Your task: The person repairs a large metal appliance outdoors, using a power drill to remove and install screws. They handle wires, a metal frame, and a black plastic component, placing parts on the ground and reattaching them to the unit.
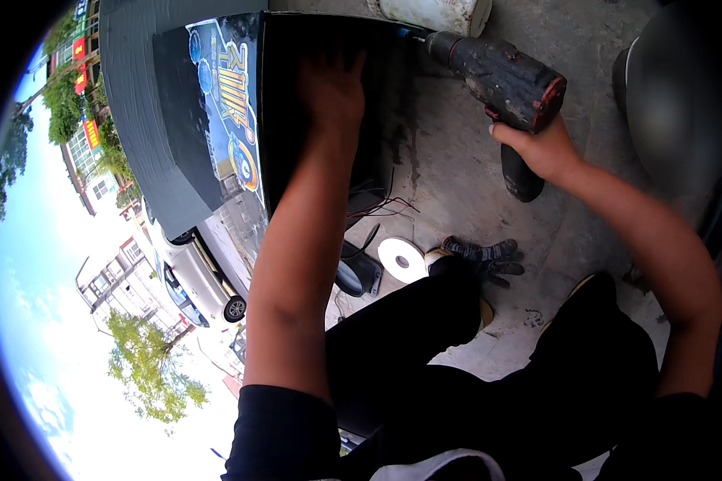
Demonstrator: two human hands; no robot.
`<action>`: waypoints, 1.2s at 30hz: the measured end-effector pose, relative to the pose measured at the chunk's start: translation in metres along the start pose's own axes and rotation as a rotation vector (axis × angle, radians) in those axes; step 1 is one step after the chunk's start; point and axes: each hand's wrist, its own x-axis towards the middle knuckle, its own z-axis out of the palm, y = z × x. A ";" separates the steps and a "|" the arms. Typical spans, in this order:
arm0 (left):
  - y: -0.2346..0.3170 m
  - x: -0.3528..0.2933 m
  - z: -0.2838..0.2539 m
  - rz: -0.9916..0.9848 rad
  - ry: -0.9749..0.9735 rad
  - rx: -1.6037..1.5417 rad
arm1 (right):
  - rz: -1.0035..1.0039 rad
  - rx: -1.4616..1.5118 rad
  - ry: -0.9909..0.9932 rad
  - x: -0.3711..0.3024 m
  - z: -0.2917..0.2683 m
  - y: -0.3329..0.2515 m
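My right hand (541, 148) is wrapped round the grip of a black cordless drill (501, 80) with red trim. The drill points left, its tip at the upper right edge of a dark box-like panel (285, 160); a small bluish light shows there. My left hand (333, 88) lies against the shadowed face of that panel, fingers stretched and apart, with nothing seen in it. The panel's outer left side bears a colourful printed sticker (233, 88). Several thin red and black wires (381, 207) stick out below the panel. Deep shadow hides much of the panel's face.
On the concrete floor (433, 152) lie a white ring-shaped roll (403, 260), a grey knitted glove (489, 256) and a dark mirror-like part (357, 272). A dirty white bucket (441, 12) lies at the top. Outside, at left, stands a silver car (200, 276).
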 end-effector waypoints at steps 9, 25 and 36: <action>0.005 -0.036 0.014 0.282 0.087 0.850 | 0.001 0.114 -0.024 -0.003 0.006 0.040; 0.000 -0.033 0.009 0.410 0.193 1.831 | 0.005 0.233 -0.001 -0.006 0.012 0.052; -0.014 -0.029 -0.023 0.345 0.186 1.345 | 0.031 0.200 -0.013 -0.005 0.014 0.046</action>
